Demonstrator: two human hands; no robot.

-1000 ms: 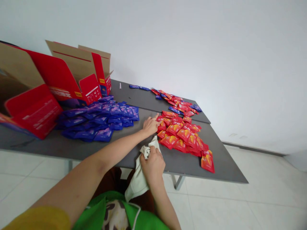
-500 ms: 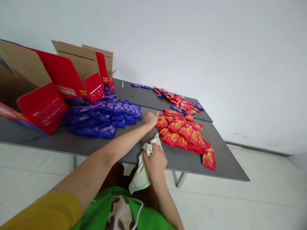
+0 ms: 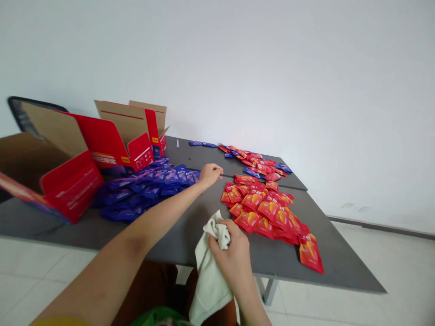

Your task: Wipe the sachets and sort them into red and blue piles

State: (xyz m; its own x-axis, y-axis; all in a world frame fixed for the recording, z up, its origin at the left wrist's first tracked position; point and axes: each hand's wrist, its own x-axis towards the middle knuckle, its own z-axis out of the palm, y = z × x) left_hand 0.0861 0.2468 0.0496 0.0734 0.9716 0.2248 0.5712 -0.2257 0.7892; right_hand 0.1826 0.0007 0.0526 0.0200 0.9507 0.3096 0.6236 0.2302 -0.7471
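Note:
My left hand (image 3: 211, 174) is raised over the dark table between the two heaps, its fingers curled together; anything inside them is too small to make out. My right hand (image 3: 233, 246) grips a pale, crumpled cloth (image 3: 209, 271) that hangs past the table's front edge. To the right of my hands lies a heap of red packets (image 3: 268, 206), with one packet (image 3: 310, 251) at its near right end. Blue packets (image 3: 136, 192) are piled to the left, partly behind my left forearm.
Open red cardboard boxes (image 3: 73, 181) stand along the left of the table (image 3: 326, 253). Mixed red and blue packets (image 3: 258, 163) lie farther back, near the wall. A small white object (image 3: 177, 143) is at the back left.
The view has tilted up, so things sit lower in it. My left hand has drawn away from the edge of the red heap, and its fingers now curl. The cloth stays in my right hand.

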